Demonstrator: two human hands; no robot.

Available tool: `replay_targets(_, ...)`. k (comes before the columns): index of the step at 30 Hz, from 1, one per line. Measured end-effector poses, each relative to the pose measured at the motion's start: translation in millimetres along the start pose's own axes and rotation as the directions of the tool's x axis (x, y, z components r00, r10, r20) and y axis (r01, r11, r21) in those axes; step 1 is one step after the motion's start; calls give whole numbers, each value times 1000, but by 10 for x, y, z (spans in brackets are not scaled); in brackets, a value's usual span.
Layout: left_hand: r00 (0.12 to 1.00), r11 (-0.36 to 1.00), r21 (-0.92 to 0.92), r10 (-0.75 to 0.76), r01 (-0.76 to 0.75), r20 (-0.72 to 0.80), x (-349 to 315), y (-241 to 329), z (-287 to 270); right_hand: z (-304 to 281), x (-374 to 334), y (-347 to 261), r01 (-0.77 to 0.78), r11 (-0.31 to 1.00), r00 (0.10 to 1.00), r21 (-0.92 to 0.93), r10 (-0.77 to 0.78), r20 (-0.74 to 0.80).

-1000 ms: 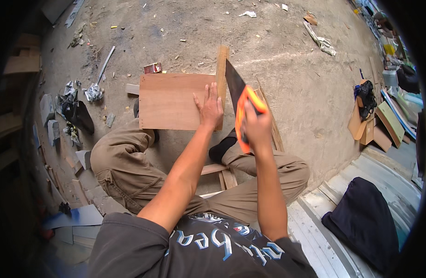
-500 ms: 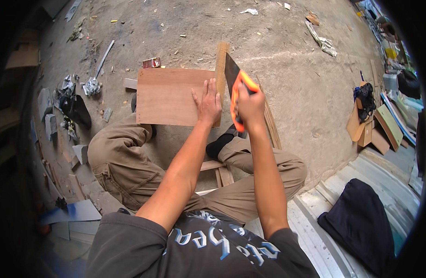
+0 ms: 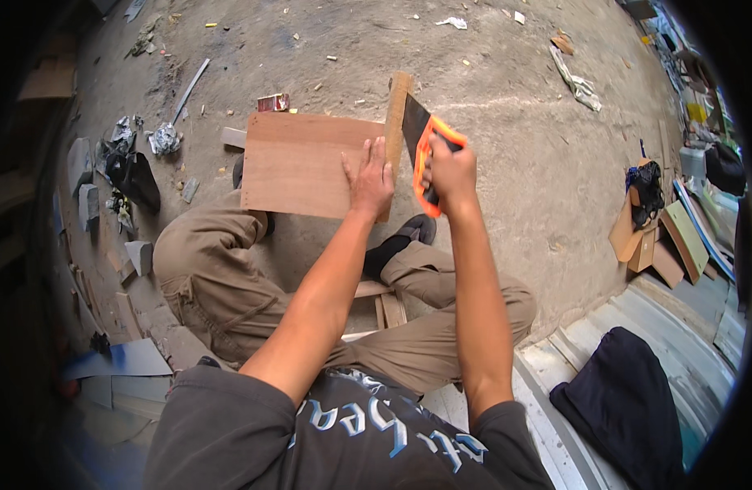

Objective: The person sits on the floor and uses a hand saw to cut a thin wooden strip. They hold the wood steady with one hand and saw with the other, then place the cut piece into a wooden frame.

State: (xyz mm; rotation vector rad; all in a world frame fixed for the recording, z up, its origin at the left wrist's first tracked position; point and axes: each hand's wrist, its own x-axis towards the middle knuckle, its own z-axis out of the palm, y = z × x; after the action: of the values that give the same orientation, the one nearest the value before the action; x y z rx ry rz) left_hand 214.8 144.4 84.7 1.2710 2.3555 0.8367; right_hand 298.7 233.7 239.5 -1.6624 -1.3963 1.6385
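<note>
My left hand (image 3: 370, 181) lies flat on a reddish-brown plywood board (image 3: 298, 167), fingers spread, close to the board's right end. A narrow length of wood (image 3: 398, 106) runs along that end, sticking out past the far edge. My right hand (image 3: 452, 173) is closed round the orange and black handle of a handsaw (image 3: 417, 126). The blade points away from me, beside the wood's right side; whether its teeth touch the wood I cannot tell. Below the board, my legs are folded, and a small wooden frame (image 3: 390, 309) shows between them.
A red box (image 3: 273, 103) and a small wood block (image 3: 234, 137) lie beyond the board. Crumpled foil (image 3: 164, 140) and a black bag (image 3: 135, 180) are on the left. Corrugated sheet metal with a dark cloth (image 3: 625, 404) is at the lower right, cardboard (image 3: 627, 231) farther up.
The saw and my right hand have shifted slightly right. A long thin wood strip lying right of the saw no longer shows. My left hand stays on the board.
</note>
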Motion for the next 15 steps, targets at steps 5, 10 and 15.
replay_targets(5, 998, 998, 26, -49, 50, -36, -32, -82, 64, -112, -764, -31, 25, 998, 996, 51, -29, 86)
replay_targets(10, 999, 999, 39, -9, 11, -39, -12, -180, 3, -236, -1106, -6, 62, 982, 983, 179, -91, 158)
replay_targets(15, 1000, 1000, 21, 1, -1, -13, 23, -23, 12, 313, 294, 48, 69, 998, 996, -14, -69, -48)
